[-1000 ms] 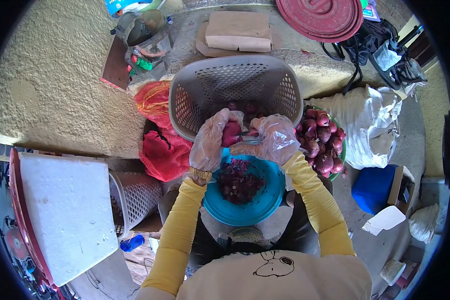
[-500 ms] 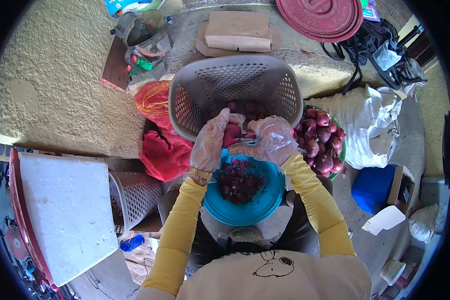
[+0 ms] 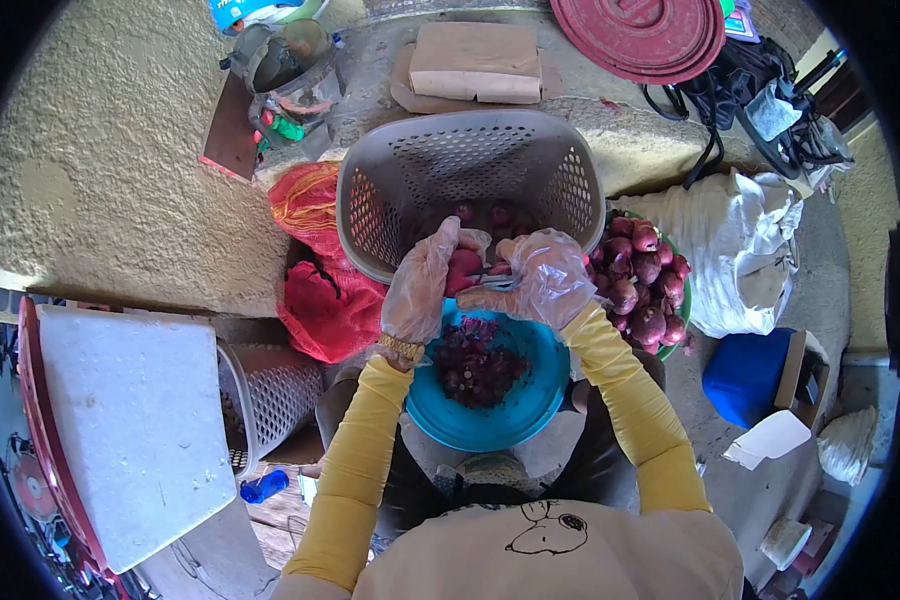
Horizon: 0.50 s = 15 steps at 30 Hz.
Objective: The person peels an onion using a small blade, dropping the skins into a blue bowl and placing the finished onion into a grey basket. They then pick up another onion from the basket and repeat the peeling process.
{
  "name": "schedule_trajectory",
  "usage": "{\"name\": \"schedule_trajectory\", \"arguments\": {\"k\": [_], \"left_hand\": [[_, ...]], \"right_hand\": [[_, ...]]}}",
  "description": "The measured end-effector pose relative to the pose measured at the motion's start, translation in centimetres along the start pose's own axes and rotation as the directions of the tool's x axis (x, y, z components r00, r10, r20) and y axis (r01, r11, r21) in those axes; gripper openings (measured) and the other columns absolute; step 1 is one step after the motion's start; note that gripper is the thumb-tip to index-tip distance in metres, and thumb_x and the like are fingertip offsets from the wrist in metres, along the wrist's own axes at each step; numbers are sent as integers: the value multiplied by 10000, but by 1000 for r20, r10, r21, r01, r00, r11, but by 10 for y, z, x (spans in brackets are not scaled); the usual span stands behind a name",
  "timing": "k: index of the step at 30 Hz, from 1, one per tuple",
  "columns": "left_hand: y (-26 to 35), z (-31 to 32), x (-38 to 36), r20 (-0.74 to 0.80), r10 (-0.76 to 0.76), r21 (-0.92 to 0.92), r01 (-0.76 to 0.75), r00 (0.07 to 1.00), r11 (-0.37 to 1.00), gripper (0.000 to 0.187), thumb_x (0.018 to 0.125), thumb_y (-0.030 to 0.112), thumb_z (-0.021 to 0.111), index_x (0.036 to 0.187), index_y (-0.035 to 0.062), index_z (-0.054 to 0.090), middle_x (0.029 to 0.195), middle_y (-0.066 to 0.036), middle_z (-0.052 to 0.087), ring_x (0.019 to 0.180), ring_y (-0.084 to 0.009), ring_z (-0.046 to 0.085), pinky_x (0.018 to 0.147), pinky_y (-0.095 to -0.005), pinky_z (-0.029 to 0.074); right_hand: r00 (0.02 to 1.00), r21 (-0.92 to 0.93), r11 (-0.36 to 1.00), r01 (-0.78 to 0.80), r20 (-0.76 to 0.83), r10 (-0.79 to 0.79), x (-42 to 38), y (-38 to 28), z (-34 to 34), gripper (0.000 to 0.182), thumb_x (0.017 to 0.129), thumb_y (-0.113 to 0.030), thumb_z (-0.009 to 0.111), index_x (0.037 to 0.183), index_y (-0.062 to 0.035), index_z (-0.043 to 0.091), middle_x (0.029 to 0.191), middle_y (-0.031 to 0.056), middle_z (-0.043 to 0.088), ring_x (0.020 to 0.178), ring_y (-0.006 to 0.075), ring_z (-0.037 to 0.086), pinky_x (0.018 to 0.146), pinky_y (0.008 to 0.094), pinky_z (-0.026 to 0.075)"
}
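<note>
Over the front of the grey perforated basket, my left hand (image 3: 422, 280), in a clear plastic glove, is closed round a red onion (image 3: 463, 270). My right hand (image 3: 545, 280), gloved the same way, grips what looks like a small knife (image 3: 497, 284) against the onion's right side; its handle is hidden in the fingers. Directly below both hands sits a blue basin (image 3: 490, 432) with dark red onion skins (image 3: 480, 375) in it. Inside the grey basket (image 3: 470, 125) lie a few onions (image 3: 500, 214). Close by my right wrist is a green-rimmed container heaped with red onions (image 3: 647, 270).
A red mesh sack (image 3: 330, 310) lies left of the basket, a white sack (image 3: 740, 250) to the right. A white foam board (image 3: 130, 410) and another basket (image 3: 275, 395) stand at left. On the ledge are a cardboard box (image 3: 477, 65) and a red lid (image 3: 642, 35).
</note>
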<state>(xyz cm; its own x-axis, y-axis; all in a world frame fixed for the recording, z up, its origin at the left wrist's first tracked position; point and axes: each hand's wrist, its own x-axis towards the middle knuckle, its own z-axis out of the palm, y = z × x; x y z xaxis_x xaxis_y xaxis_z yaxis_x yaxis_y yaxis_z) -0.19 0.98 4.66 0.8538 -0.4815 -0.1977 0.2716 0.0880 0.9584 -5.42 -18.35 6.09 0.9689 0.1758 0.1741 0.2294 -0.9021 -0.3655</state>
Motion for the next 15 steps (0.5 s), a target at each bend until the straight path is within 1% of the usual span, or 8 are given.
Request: {"name": "schedule_trajectory", "arguments": {"k": [4, 7, 8, 9, 10, 11, 13, 15], "left_hand": [[-4, -3, 1, 12, -20, -21, 20, 1000, 1000, 635, 1110, 552, 412, 1175, -14, 692, 1046, -85, 709, 953, -152, 668, 868, -296, 550], [-4, -4, 1, 24, -2, 20, 2, 1000, 1000, 639, 1110, 554, 409, 1168, -15, 693, 1034, -82, 711, 960, -156, 670, 893, -302, 542], [-3, -4, 1, 13, 21, 76, -21, 1000, 997, 641, 1110, 555, 409, 1154, -16, 696, 1036, -82, 711, 963, -159, 670, 905, -304, 538], [-3, -4, 1, 4, 44, 132, -44, 999, 990, 643, 1110, 557, 409, 1140, -16, 699, 1037, -82, 711, 967, -161, 671, 917, -306, 533], [-4, -3, 2, 5, 45, 132, -46, 999, 990, 643, 1110, 557, 409, 1140, -16, 699, 1037, -82, 711, 967, -161, 671, 917, -306, 533], [-8, -2, 3, 7, 50, 91, -50, 999, 995, 649, 1109, 560, 407, 1120, -17, 701, 1039, -81, 711, 973, -162, 672, 917, -306, 532], [-7, -2, 3, 9, 53, 51, -54, 999, 997, 655, 1109, 563, 404, 1099, -19, 704, 1041, -80, 711, 979, -162, 672, 917, -306, 531], [-3, -2, 2, 26, 48, 154, -52, 998, 987, 673, 1109, 573, 390, 1060, -20, 705, 1044, -78, 710, 987, -154, 665, 923, -299, 519]], "right_hand": [[1000, -30, 999, 17, -25, -18, 0, -3, -2, 793, 743, -868, 650, 892, -93, 725, 756, 163, 686, 799, 389, 695, 760, 493, 537], [999, -41, 998, 41, -16, -42, 0, 0, 6, 787, 755, -857, 649, 892, -86, 728, 758, 164, 689, 797, 389, 697, 746, 495, 541], [999, -41, 998, 41, -16, -41, 0, 2, 9, 787, 755, -857, 649, 892, -86, 728, 758, 164, 689, 797, 389, 697, 746, 495, 541], [999, 24, 999, 39, -2, -39, 0, 3, 12, 772, 766, -846, 652, 887, -87, 728, 760, 166, 689, 791, 393, 696, 741, 497, 542], [999, 88, 995, 36, 12, -37, 0, 4, 14, 758, 777, -834, 656, 882, -87, 728, 762, 169, 690, 786, 397, 694, 736, 499, 544], [999, 88, 995, 36, 11, -37, 0, 4, 14, 758, 777, -834, 656, 882, -87, 728, 762, 169, 690, 786, 397, 694, 736, 499, 544], [999, 156, 987, 46, -24, -43, 1, 5, 15, 725, 739, -764, 772, 869, -52, 734, 687, 175, 669, 693, 402, 679, 672, 481, 540], [999, 158, 986, 46, -7, -46, 1, 9, 20, 719, 747, -759, 769, 841, -47, 731, 668, 180, 654, 675, 409, 668, 656, 481, 538]]}}
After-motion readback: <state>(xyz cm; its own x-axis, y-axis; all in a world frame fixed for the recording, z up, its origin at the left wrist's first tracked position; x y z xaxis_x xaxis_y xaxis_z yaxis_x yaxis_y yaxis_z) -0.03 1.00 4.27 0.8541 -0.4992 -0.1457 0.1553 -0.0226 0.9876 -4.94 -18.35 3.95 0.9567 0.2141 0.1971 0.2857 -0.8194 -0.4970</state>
